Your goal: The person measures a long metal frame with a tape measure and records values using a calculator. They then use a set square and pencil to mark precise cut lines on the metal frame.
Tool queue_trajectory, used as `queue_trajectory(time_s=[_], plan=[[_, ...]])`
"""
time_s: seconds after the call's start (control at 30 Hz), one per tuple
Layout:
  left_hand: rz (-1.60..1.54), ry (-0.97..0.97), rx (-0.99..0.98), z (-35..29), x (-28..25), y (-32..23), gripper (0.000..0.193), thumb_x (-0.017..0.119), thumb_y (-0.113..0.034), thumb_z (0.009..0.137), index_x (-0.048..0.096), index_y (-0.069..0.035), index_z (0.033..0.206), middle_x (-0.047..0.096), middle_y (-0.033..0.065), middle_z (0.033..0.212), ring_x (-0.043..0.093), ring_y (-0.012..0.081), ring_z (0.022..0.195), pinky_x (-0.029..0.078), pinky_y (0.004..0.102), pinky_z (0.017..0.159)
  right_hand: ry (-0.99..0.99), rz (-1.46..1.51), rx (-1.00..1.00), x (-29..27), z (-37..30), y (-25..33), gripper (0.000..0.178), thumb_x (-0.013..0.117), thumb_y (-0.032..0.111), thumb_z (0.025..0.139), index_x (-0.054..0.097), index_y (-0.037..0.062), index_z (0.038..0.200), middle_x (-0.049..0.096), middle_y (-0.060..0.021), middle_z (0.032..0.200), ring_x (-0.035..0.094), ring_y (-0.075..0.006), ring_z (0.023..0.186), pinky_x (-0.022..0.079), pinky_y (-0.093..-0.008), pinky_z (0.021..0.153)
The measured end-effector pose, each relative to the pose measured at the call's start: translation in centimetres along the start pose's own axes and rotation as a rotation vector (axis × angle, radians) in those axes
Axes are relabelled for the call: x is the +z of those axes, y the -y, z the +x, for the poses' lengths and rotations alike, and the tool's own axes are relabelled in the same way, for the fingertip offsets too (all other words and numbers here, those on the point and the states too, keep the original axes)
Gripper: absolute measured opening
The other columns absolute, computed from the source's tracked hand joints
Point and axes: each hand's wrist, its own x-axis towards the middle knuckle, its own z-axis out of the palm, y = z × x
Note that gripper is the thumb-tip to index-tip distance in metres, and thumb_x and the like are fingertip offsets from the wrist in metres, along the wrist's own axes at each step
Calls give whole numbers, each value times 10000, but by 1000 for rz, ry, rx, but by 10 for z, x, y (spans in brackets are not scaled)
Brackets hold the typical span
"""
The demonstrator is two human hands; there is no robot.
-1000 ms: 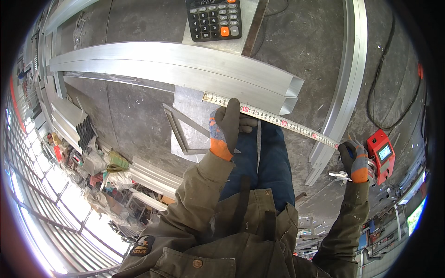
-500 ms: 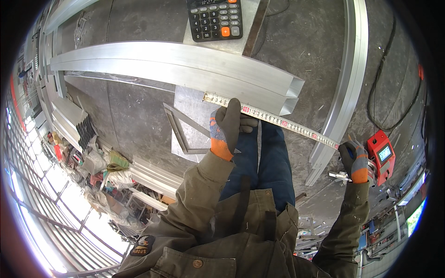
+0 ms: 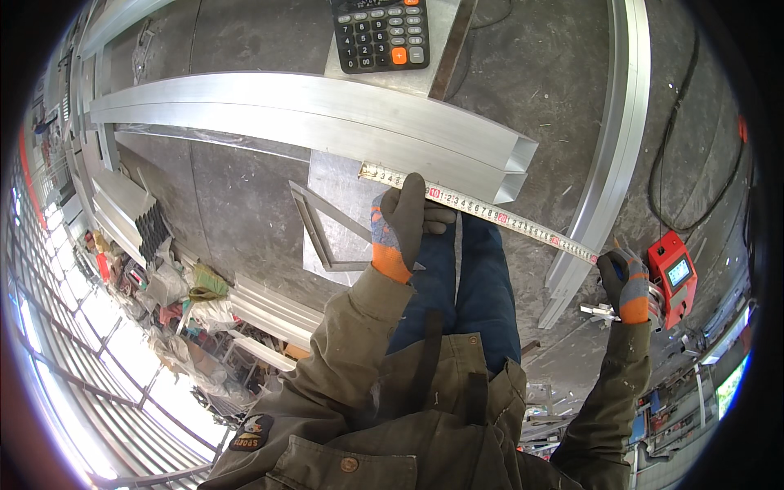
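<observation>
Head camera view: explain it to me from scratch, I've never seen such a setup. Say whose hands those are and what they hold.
There is no machine arm here. A person wears a wide camera on their head, looking down, so straight edges bend. The two gloved hands are that person's own.

The left hand pinches a yellowish-white measuring tape, which runs along the near side of some silver metal bars. The right hand is at the tape's right end; its exact grip is hard to make out. Beside it shows a red device with a small screen.

A black calculator lies beyond the bars, and a triangular metal frame lies left of the left hand.
</observation>
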Motion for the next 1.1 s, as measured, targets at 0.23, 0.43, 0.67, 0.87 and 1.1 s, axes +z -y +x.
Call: queue_trajectory(time_s=[0.23,0.43,0.67,0.87,1.1], plan=[[-26,21,55,6,-6,16,597,508,-481,1095,730,69,1036,766,176,807,734,217,663,604,306,613,19,-42,-20,-3,2,1,166,734,152,968,743,-12,942,667,-93,776,635,-166,678,488,-349,637],[84,573,310,-27,-2,50,307,608,-236,1085,750,31,1133,787,135,1018,748,177,860,607,283,738,-75,17,-70,25,-20,5,223,799,105,912,727,35,1111,712,-93,941,667,-178,869,547,-324,827],[216,597,80,-44,-79,-17,292,570,-192,1120,702,9,1285,767,100,1051,719,159,973,602,310,873,79,433,-36,107,-59,111,187,770,108,931,691,35,1084,680,-89,910,646,-178,839,537,-323,785],[194,-212,757,85,-87,-116,295,638,-165,1075,676,-12,1325,755,91,1030,702,148,904,574,304,830,69,129,-771,204,-8,246,325,792,167,863,679,57,1147,667,-172,1008,624,-396,987,525,-491,847],[454,-158,890,238,-66,-152,382,689,-131,964,689,-94,1345,771,136,1184,736,303,1058,571,389,943,2,-315,-1131,286,63,307,442,674,398,960,671,101,1287,654,-135,1285,600,-322,1221,489,-497,1027]])
